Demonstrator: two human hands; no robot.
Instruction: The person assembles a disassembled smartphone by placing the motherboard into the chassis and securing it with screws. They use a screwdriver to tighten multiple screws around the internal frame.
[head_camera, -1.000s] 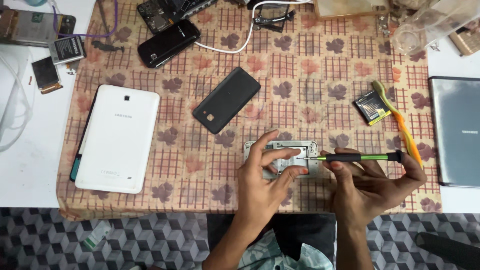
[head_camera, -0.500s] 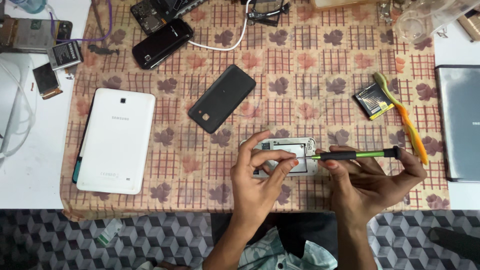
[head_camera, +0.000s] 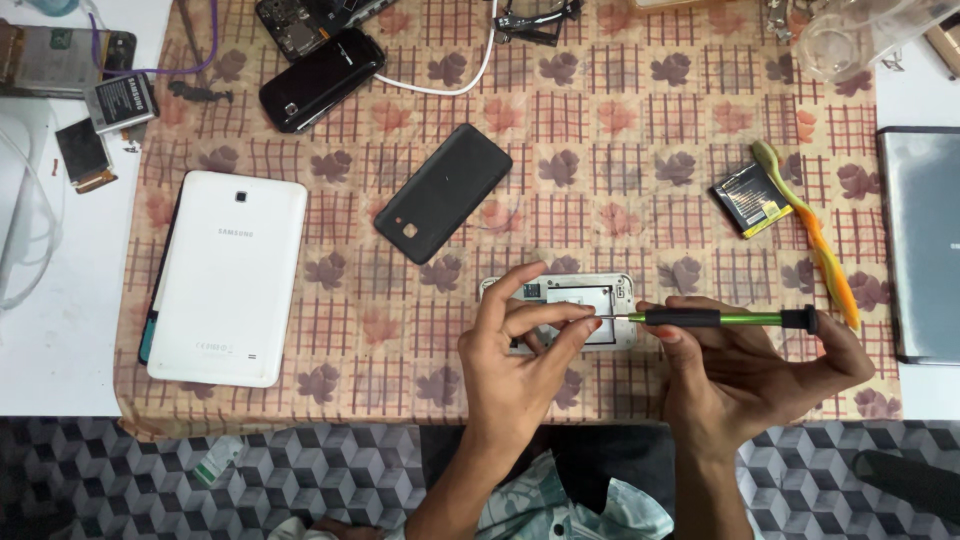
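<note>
While the left hand (head_camera: 515, 355) rests on the open phone (head_camera: 560, 312), its thumb and forefinger pinch together just at the screwdriver (head_camera: 715, 319) tip, so the tip stays on one spot of the phone's inside; the other fingers curl loosely. The phone lies with its back off, near the front edge of the cloth (head_camera: 620, 120), directly before the person. The right hand (head_camera: 745, 375) holds the screwdriver almost level, fingers pressed around the black grip and the palm behind the end cap (a hold that lets the shaft be turned). The back cover (head_camera: 443, 192) lies apart, up and to the left, and the battery (head_camera: 752, 199) with a brush (head_camera: 808, 228) to the right, out of the way of the hands. A white tablet (head_camera: 228, 277) lies face down far left.
</note>
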